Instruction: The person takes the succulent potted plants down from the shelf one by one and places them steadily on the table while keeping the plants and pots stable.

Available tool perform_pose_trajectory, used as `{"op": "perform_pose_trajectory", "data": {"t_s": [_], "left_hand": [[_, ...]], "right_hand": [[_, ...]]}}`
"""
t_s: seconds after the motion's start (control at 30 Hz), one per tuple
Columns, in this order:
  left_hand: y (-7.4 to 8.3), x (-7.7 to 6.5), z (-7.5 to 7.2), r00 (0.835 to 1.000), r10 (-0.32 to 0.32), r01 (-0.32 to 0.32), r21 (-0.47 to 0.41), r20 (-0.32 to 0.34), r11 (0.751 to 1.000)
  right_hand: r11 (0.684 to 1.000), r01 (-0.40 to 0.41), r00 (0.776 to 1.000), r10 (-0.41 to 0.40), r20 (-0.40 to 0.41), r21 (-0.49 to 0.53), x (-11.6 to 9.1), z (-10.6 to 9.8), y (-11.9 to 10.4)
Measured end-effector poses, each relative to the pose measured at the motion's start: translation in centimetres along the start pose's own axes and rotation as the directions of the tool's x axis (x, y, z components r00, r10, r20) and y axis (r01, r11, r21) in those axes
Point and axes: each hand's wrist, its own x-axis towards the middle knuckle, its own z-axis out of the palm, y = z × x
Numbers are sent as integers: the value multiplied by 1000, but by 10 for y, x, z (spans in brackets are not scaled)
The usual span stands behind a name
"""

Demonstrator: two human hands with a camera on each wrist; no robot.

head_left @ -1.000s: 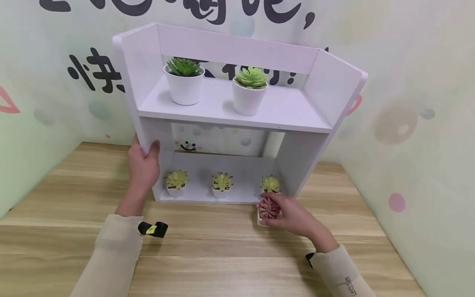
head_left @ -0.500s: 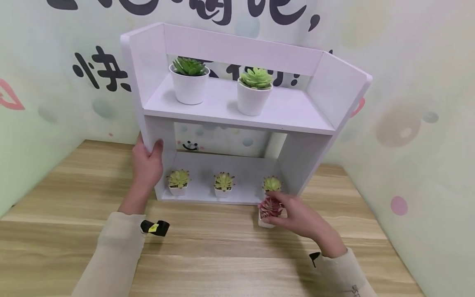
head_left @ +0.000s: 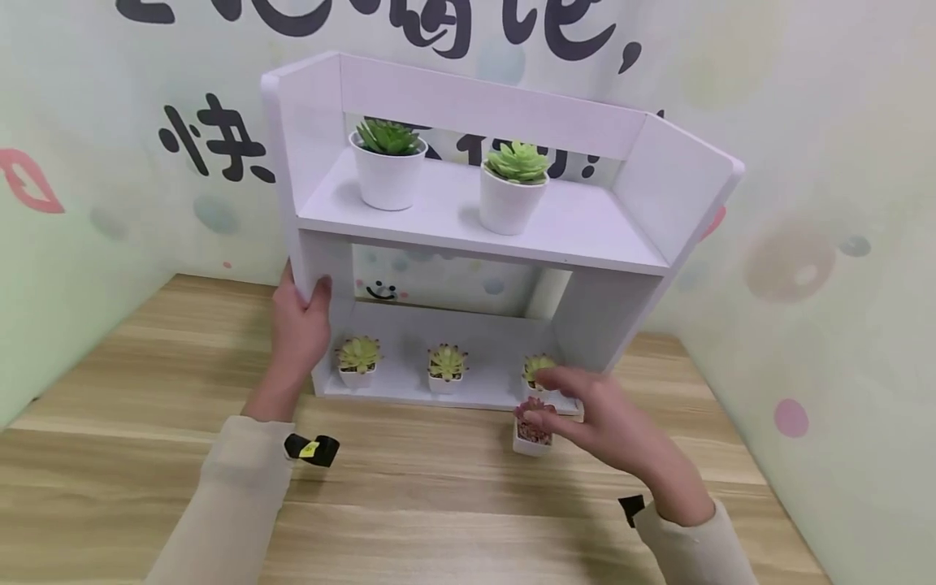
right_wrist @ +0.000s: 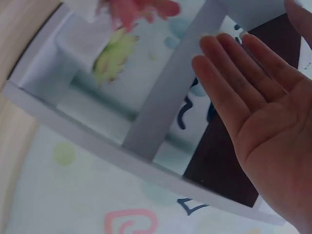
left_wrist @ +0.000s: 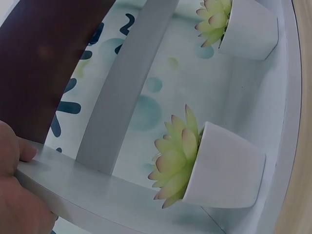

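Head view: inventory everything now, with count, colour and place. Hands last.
shelf unit: 1, white, on table
large succulents: 2, green in white pots, upper board
small succulents: 3, yellow-green in white pots, lower board
red succulent: 1, pinkish red in white pot, before lower board's right end
table: 1, wood-toned, below
walls: 3, pale, printed, back and sides
black pieces: 2, black, one per wrist
sleeves: 2, beige, forearms
left hand: 1, gripping shelf unit's left side
right hand: 1, by red succulent, fingers straight
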Motion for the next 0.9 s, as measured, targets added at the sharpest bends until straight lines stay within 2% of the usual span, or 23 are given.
{"op": "perform_pose_trajectory", "data": {"t_s": [0.1,0.2,0.37,0.47,0.6,0.7,0.9], "left_hand": [[0,0,0,1000,8,-8,-5,-10,1000],[1,-1,0,1000,13,-13,-10,-10,1000],[0,-1,1,1000,27,-27,-11,-9,1000],[0,1,2,999,30,-30,0,-16,1000],[1,1,3,1000,18,-18,6,-14,1000],[0,1,2,1000,14,-14,-1,-9,1000],[-1,0,1,1000,28,-28,-9,-4,1000]], "right_hand": [[997,72,994,-69,-86,25,6,-8,-11],[991,126,977,-116,-178,49,12,-17,-22],[983,158,941,-122,-315,92,24,-35,-36],[981,144,929,-89,-358,129,32,-47,-45],[982,93,929,-25,-370,166,41,-62,-55],[981,59,919,19,-394,187,51,-71,-60],[959,-25,899,145,-413,281,74,-90,-69]]}}
